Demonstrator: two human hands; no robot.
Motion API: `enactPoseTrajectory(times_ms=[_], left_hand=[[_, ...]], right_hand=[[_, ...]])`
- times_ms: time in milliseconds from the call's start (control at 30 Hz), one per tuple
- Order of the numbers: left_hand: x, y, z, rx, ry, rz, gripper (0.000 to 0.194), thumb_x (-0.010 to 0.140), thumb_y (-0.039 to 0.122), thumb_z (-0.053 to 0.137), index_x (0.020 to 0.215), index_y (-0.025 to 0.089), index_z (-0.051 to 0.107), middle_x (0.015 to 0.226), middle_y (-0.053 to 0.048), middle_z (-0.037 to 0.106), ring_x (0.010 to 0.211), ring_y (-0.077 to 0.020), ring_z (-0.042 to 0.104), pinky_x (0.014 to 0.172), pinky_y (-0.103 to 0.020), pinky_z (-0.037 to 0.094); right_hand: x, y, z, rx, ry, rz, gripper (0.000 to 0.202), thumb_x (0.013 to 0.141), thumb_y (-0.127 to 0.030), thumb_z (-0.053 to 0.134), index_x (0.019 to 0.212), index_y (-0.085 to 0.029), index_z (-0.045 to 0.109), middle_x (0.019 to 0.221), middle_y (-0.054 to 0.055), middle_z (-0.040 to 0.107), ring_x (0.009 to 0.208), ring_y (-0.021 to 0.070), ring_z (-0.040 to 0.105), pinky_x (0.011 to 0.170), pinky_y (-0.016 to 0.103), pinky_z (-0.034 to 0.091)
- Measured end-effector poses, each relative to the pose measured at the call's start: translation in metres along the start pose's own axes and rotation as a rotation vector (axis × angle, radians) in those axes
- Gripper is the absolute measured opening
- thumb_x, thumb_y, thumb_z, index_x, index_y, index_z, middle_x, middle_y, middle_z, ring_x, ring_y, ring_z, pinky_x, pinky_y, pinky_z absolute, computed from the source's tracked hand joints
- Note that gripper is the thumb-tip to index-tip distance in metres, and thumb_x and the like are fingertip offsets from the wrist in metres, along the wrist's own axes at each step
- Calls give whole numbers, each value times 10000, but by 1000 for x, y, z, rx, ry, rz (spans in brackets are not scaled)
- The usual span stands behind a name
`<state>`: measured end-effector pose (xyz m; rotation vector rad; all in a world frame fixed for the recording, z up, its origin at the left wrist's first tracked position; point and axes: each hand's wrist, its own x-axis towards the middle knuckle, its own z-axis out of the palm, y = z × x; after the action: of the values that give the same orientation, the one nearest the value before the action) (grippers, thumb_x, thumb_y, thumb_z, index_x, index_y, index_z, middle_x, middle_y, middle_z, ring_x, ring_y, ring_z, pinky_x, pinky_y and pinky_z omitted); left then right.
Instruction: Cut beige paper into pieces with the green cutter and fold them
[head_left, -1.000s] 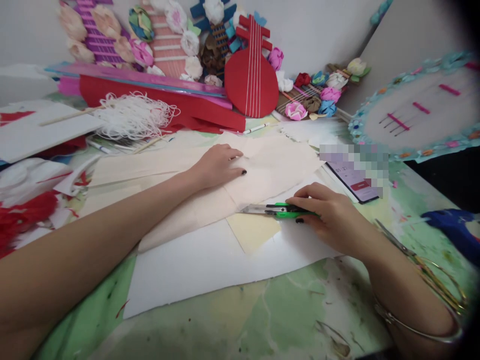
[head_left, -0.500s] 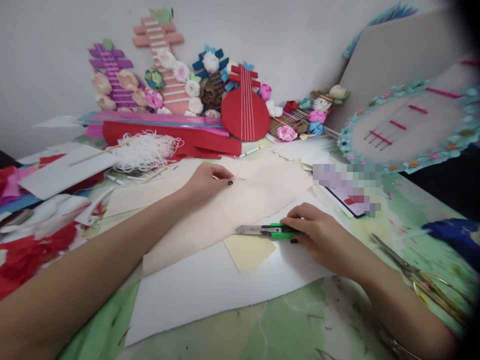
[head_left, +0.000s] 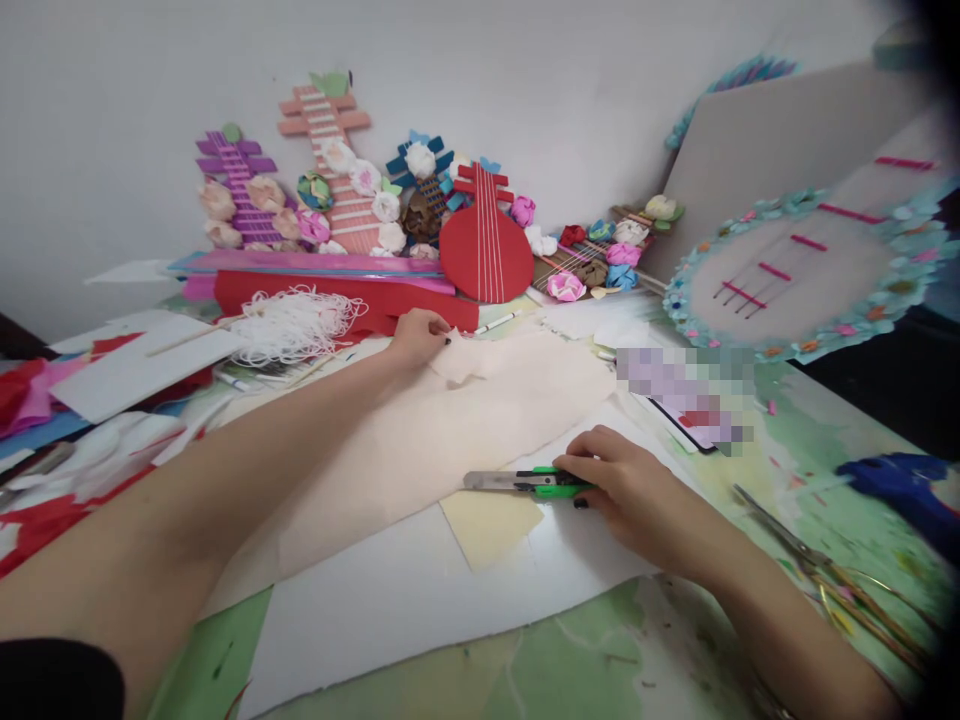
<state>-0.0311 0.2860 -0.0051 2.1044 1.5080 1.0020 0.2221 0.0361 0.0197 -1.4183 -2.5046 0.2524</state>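
Note:
Pale cream paper [head_left: 420, 430] lies over a white board [head_left: 375, 610], with a small yellow piece [head_left: 491, 525] beside its front edge. My left hand [head_left: 424, 335] pinches the paper near its far edge, where a strip is lifted and a torn or cut gap shows. In my right hand [head_left: 615, 485] is a green and black utility knife [head_left: 551, 483], held almost flat, blade pointing left across the paper's front edge.
Scissors [head_left: 806, 550] and a blue glue gun [head_left: 900, 485] lie at the right, near a phone [head_left: 675, 395]. Behind stand paper instruments, including a red one [head_left: 486, 250]. White string [head_left: 296, 325] and scraps [head_left: 120, 440] are at the left.
My left hand has moved away to the far edge, drawing the paper with it and widening the gap. My right hand still holds the knife; the view has tilted slightly up.

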Motion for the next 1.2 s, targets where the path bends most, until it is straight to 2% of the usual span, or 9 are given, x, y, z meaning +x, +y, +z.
enactPoseTrajectory(times_ms=[200,333,400,467,533,733,933,1100,1200], left_hand=[[-40,11,-11,125,24,137,140,759,225,597,883,162,603,902,-72,658,830,-195,577,772,-339,445],[-86,23,-28,176,-159,202,263,830,410,566,699,184,541,662,-6,592,597,-141,495,578,-264,371],[-103,23,-38,315,-311,278,309,813,490,580,750,188,551,746,-26,613,663,-168,532,595,-276,380],[-115,19,-45,439,-355,313,402,765,574,612,853,183,575,894,-71,630,779,-219,573,634,-299,402],[-120,14,-49,484,-333,311,423,765,586,606,875,178,578,924,-88,629,810,-243,584,649,-315,411],[-119,8,-45,379,-272,353,213,862,355,511,734,190,554,742,-28,610,699,-176,575,652,-281,424],[-124,32,-31,374,-274,443,202,905,244,450,774,171,587,870,-79,632,863,-214,585,783,-329,440],[-122,50,-11,361,-300,417,182,897,237,488,751,177,578,790,-52,648,755,-197,596,688,-308,437],[-121,52,-7,356,-275,407,106,888,257,520,860,174,580,882,-69,661,805,-217,602,683,-315,430]], right_hand=[[-1,2,0,-9,-8,2,383,752,75,422,903,-138,701,963,135,631,892,241,586,763,384,530],[0,5,1,-27,-2,-14,378,764,64,421,925,-124,707,973,148,633,887,245,594,752,378,534],[-1,6,2,-41,2,-29,396,762,69,417,946,-130,707,981,146,635,887,242,599,743,367,535],[-1,7,4,-56,14,-45,427,756,74,415,985,-141,703,990,140,638,887,238,603,735,357,538],[-1,8,4,-73,31,-56,443,749,73,424,1019,-146,699,988,139,644,882,238,609,726,354,541],[-3,17,2,-93,102,-70,432,740,51,451,1010,-173,704,974,120,667,882,232,626,741,351,545],[-9,33,-4,-101,146,-30,412,776,-9,455,1100,-152,665,1041,132,644,939,259,606,790,401,530],[-12,42,-11,-108,175,-5,424,761,0,452,1088,-160,670,1026,122,645,934,251,607,800,398,519],[-11,47,-9,-112,148,22,412,745,-2,469,1057,-158,688,1001,118,657,913,257,614,794,405,517]])
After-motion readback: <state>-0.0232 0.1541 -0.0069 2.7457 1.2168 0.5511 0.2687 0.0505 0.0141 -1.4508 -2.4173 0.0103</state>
